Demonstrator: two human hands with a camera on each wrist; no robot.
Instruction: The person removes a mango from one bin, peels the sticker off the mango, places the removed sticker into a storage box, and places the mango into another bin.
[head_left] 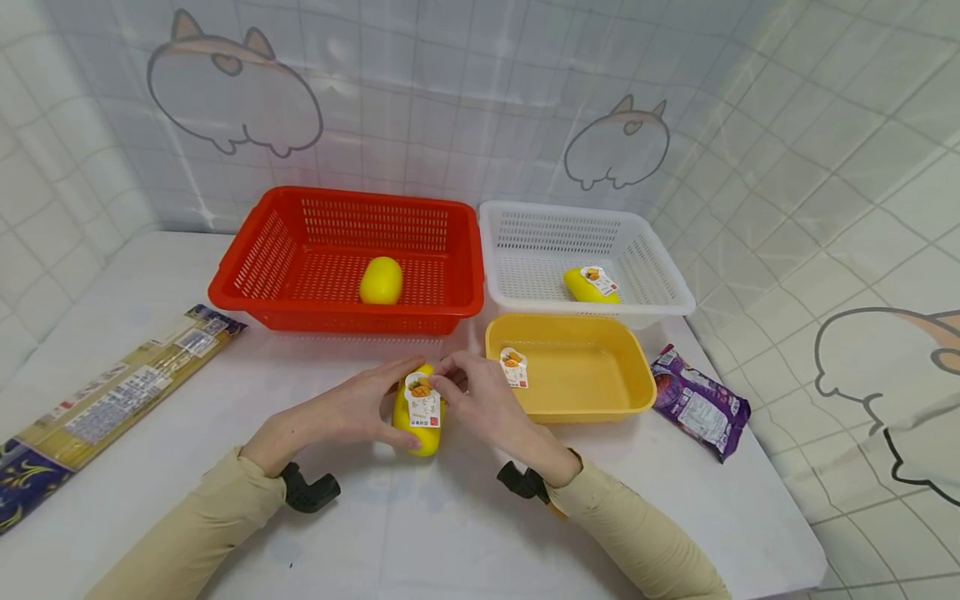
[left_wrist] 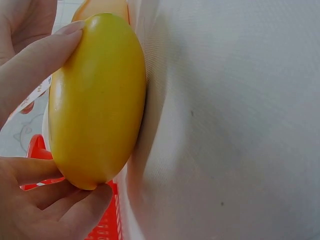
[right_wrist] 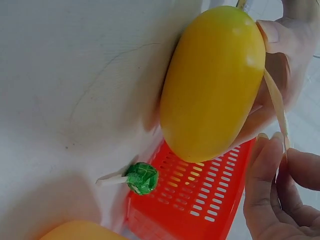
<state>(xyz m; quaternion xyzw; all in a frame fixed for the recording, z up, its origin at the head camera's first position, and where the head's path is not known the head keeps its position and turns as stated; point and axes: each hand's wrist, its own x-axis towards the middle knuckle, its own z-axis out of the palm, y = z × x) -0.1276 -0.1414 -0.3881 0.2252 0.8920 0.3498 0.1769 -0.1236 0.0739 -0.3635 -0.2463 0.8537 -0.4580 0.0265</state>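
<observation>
A yellow mango (head_left: 428, 440) stands out in the middle of the white table, a white label (head_left: 422, 402) with a mango picture on its upper face. My left hand (head_left: 348, 408) grips it from the left, thumb at the near end and fingers at the far end. From the right, my right hand (head_left: 491, 408) pinches the label's edge between thumb and fingers. In the right wrist view that part of the label (right_wrist: 276, 100) is lifted off the mango (right_wrist: 215, 85). The left wrist view shows the mango's smooth, bare side.
Behind are a red basket (head_left: 345, 317) holding a yellow mango (head_left: 381, 281) and a white basket (head_left: 637, 250) holding a labelled mango (head_left: 581, 286). A yellow bin (head_left: 577, 408), noodle package (head_left: 127, 392), purple packet (head_left: 701, 404) and green lollipop (right_wrist: 142, 178) are nearby.
</observation>
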